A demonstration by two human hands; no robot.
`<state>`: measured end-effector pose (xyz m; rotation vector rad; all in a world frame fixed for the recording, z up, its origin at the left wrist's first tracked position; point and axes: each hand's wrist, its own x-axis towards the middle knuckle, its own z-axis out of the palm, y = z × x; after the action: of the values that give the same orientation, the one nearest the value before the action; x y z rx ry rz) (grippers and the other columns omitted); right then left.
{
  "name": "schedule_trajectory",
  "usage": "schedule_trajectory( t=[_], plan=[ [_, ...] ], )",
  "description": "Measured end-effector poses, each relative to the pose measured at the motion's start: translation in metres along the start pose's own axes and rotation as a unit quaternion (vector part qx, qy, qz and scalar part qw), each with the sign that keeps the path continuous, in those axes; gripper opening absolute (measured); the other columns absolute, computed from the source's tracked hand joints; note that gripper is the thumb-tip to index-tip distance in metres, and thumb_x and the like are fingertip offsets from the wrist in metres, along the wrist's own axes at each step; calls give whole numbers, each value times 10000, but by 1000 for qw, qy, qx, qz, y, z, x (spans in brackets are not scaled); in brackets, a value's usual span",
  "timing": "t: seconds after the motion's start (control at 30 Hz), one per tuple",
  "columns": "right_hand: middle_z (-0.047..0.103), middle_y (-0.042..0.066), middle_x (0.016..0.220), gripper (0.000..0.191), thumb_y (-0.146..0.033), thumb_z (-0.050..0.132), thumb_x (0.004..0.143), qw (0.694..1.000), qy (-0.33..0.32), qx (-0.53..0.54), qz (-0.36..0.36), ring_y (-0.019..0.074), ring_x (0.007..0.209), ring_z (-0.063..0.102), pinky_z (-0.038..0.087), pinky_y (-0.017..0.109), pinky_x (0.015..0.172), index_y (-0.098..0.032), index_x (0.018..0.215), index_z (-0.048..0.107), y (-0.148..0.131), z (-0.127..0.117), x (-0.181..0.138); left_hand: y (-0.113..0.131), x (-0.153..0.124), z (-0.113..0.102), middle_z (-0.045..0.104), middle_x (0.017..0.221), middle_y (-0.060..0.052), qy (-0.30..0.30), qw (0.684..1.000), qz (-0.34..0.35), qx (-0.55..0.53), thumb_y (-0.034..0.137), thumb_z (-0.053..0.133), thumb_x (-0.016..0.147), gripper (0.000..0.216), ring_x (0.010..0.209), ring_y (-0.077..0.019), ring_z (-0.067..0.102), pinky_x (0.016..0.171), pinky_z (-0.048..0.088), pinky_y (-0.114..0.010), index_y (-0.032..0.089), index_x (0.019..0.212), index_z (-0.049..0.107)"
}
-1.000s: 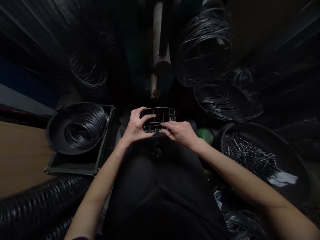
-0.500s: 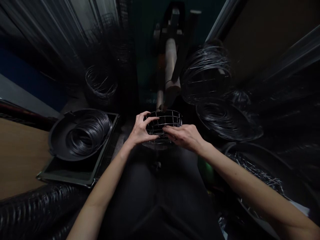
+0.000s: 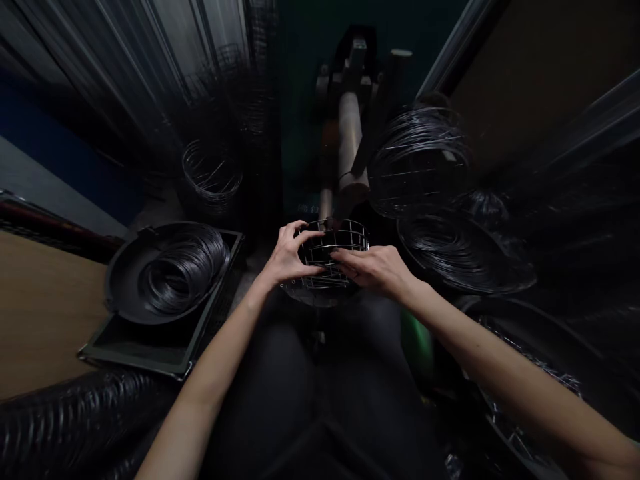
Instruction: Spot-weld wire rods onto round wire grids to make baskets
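A small round wire basket sits over my knees in the middle of the view. My left hand curls round its left side, fingers hooked over the rim and thumb on the near wall. My right hand lies against the basket's near right side, with its fingers pressed on the wires. Both hands grip the basket. My dark trousers fill the space below it.
A black pan with a coil of wire rings rests in a tray at the left, beside a wooden board. More wire coils hang or lie at the right. A dark bowl of short wire pieces is at the lower right.
The view has tilted up and shifted slightly right. Both hands stay on the wire basket, with the fingers shifted a little on its wires.
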<state>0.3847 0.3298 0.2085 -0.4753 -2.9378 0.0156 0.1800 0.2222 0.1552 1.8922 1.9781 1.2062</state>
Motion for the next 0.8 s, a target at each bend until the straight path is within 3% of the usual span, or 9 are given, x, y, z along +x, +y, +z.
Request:
schedule_trajectory(
  t=[0.27,0.37,0.47,0.63,0.8],
  plan=[
    [744,8,1123,313,-346,476,981,998,46,28,37,144,708,669,350,257,541,-296,1183,710,-5,8,-10,2,3,-3,515,1265,-85,-5,999,-21,-27,464,901,564,711,1227,-301,504,1103,413,-500,269,1205,662],
    [744,22,1067,274,-319,479,982,992,94,24,86,128,723,647,342,239,539,-261,1047,739,-5,14,-10,-2,10,-4,524,1271,-81,-7,999,-34,-36,446,905,552,708,1238,-302,507,1114,400,-508,269,1193,664],
    [706,37,1039,198,-311,546,939,983,131,46,123,128,727,617,350,231,539,-243,954,732,0,18,-3,-8,21,-5,540,1262,-81,-1,998,-41,-39,432,911,536,713,1237,-304,510,1113,397,-517,265,1185,668],
    [642,60,955,163,-307,590,912,970,163,139,117,148,768,600,429,249,627,-215,920,723,7,21,5,-17,30,-6,565,1236,-89,4,999,-18,-36,431,911,536,705,1227,-300,510,1075,435,-482,240,1172,676],
    [616,58,906,116,-304,639,866,949,195,170,179,174,792,592,450,276,658,-212,863,710,17,24,24,-23,48,-8,583,1236,-81,17,998,-42,-32,362,906,548,666,1219,-286,525,1107,401,-477,222,1158,676]
  ],
)
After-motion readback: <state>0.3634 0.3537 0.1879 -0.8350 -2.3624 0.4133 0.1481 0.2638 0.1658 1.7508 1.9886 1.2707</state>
